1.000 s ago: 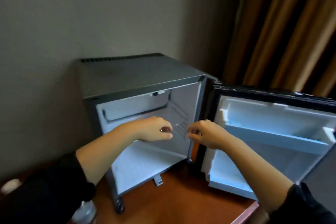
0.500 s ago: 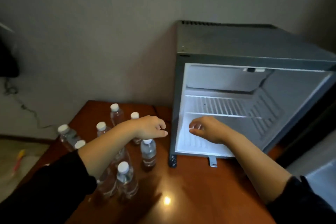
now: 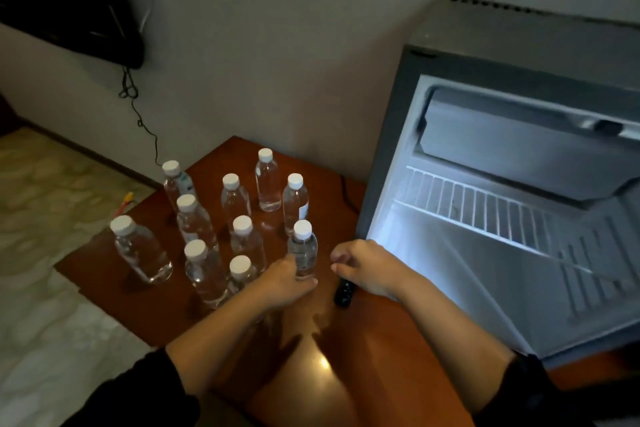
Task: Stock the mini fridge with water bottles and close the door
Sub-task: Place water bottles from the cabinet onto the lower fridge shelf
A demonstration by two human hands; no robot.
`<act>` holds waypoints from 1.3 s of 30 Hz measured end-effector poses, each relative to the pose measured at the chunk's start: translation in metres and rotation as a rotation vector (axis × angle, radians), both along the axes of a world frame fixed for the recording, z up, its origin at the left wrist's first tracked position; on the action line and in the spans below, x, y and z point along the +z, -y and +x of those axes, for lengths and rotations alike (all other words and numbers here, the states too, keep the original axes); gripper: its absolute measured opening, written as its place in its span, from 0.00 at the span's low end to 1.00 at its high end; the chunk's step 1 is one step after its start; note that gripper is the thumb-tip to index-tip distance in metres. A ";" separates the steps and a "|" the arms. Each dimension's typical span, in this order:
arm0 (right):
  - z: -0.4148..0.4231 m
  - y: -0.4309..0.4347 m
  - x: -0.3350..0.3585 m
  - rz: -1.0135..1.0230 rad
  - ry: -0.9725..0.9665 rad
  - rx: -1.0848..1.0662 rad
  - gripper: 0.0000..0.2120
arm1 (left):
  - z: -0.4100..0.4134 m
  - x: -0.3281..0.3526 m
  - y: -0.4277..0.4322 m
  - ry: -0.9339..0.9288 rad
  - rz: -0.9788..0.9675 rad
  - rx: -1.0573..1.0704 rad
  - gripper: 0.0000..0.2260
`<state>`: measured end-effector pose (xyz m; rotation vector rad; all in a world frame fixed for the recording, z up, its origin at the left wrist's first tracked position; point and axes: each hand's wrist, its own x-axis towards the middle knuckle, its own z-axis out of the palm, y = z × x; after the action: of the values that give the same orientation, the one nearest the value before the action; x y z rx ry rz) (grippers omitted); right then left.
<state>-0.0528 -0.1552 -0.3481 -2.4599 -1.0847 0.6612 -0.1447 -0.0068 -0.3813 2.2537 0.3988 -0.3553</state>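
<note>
Left hand (image 3: 287, 282) dropped from hovering, now grips the nearest water bottle (image 3: 303, 250) low on its body. Right hand (image 3: 363, 265) loosely curled, empty, by open mini fridge (image 3: 485, 45).

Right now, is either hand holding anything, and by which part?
Left hand grips the water bottle nearest the fridge by its lower body. Right hand holds nothing.
</note>
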 end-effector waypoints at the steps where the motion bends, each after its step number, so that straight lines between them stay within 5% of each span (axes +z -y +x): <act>1: 0.002 -0.001 -0.008 0.011 0.005 -0.007 0.13 | 0.001 -0.013 0.003 0.030 -0.033 0.065 0.19; 7: 0.011 -0.010 -0.055 0.195 0.010 -0.036 0.21 | 0.012 -0.096 0.010 0.289 -0.184 0.377 0.33; 13: 0.020 -0.026 -0.090 0.389 0.016 -0.026 0.28 | 0.027 -0.149 0.010 0.488 -0.183 0.448 0.40; 24: 0.010 -0.069 -0.125 0.708 0.093 -0.112 0.20 | 0.045 -0.176 -0.001 0.717 -0.088 0.381 0.32; 31: -0.027 -0.043 -0.116 0.665 0.290 -0.073 0.15 | 0.012 -0.177 0.009 0.688 -0.088 0.347 0.27; 39: -0.072 0.009 -0.110 0.653 0.301 -0.092 0.08 | -0.050 -0.173 0.045 0.727 -0.123 0.161 0.20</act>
<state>-0.1251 -0.1644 -0.4578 -2.0409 -1.0674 -0.1021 -0.1946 -0.0517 -0.5547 2.0422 0.1594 0.5033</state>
